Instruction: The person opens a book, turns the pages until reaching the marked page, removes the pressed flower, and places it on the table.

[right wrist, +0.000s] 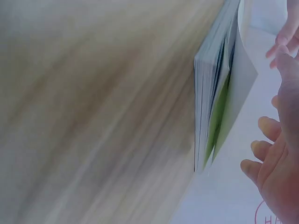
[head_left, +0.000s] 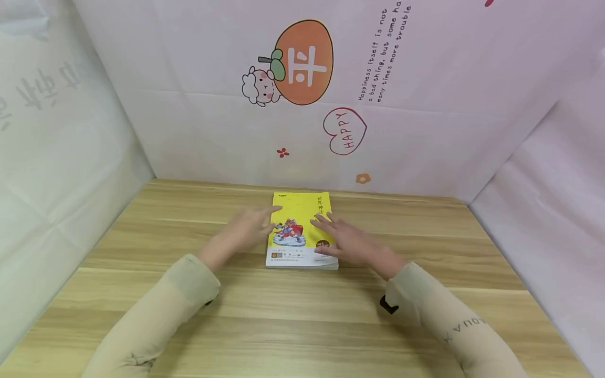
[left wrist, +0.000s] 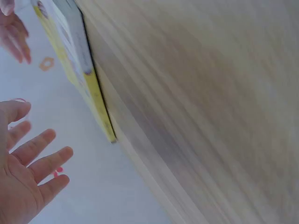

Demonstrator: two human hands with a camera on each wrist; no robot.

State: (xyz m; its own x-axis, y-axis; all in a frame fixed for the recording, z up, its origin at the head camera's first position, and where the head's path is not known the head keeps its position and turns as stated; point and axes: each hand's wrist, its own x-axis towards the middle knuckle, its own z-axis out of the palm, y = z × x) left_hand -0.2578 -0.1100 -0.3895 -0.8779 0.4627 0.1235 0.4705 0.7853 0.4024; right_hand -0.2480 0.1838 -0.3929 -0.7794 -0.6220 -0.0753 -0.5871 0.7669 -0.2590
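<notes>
A yellow paperback book [head_left: 300, 210] with a white lower band and a cartoon figure lies flat on the wooden table. My left hand [head_left: 243, 228], blurred in the head view, is at the book's left edge with its fingers spread. In the left wrist view that hand [left wrist: 28, 175] shows straight, parted fingers and an empty palm. Over the book's right side hovers my right hand [head_left: 352, 241], fingers spread and holding nothing. The right wrist view shows the book's page edges [right wrist: 210, 93], with the cover lifting a little from the pages at that side.
The wooden table [head_left: 302, 325] meets a white printed cloth [head_left: 198, 136] just behind the book. Similar white cloth hangs at the left [head_left: 61, 157] and right [head_left: 534, 210] sides.
</notes>
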